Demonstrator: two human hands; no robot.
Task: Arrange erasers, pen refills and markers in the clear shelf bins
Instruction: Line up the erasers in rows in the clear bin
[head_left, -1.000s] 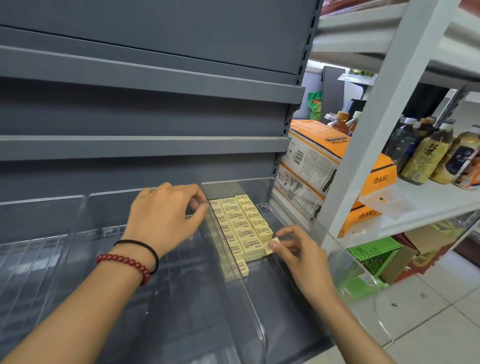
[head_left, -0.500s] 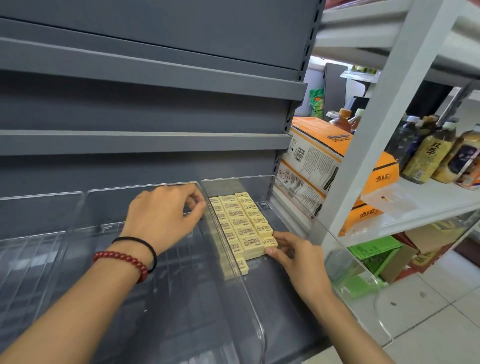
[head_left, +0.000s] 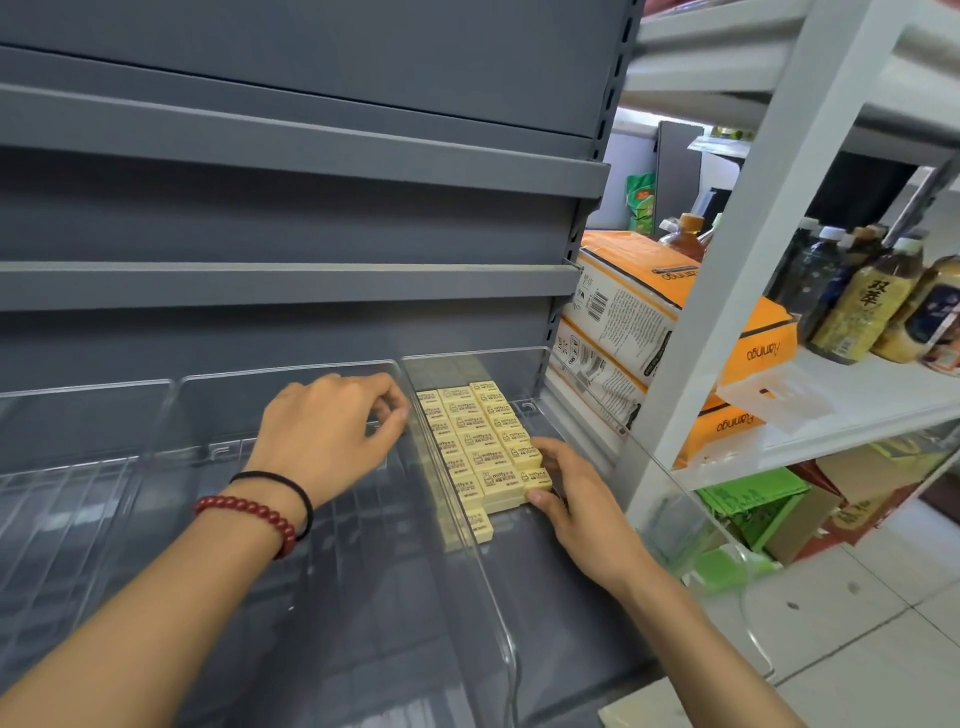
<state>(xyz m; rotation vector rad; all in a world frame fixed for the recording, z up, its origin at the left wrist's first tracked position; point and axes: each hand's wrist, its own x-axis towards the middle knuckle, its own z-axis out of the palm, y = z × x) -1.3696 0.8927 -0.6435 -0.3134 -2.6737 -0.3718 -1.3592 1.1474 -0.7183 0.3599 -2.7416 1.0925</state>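
Three columns of yellow erasers (head_left: 480, 447) are sitting at the back of the eraser bin (head_left: 563, 597). A second ago the person's right hand (head_left: 576, 499) was bringing one loose eraser in towards the block's near right corner. Now that corner eraser (head_left: 537, 478) is lying flush in its row. The hand is still pinching it, thumb against its front face and fingers curled along its outer side, squaring it up. That is filling out the front row, though a lone eraser (head_left: 480, 525) is sticking out nearer the person, along the eraser bin's left wall.

The left hand (head_left: 332, 436) has not been shifting. It is gripping the top of the eraser bin's left wall, fingers curled against it, keeping the bin steady. A red bead bracelet (head_left: 244, 512) and a black band (head_left: 280, 480) are circling that wrist.

Judging from this, the erasers are getting close to done. Pen refills and markers are not showing anywhere, so most of the task is probably still waiting.

Left of the eraser bin, more clear bins (head_left: 363, 623) are standing side by side. Above it, grey shelves (head_left: 291, 283) are running across. Right of it, a white rack (head_left: 727, 249) is holding orange cartons (head_left: 670, 291) and drink bottles (head_left: 862, 312), with green boxes (head_left: 748, 499) and pale floor tiles (head_left: 883, 649) lower down.
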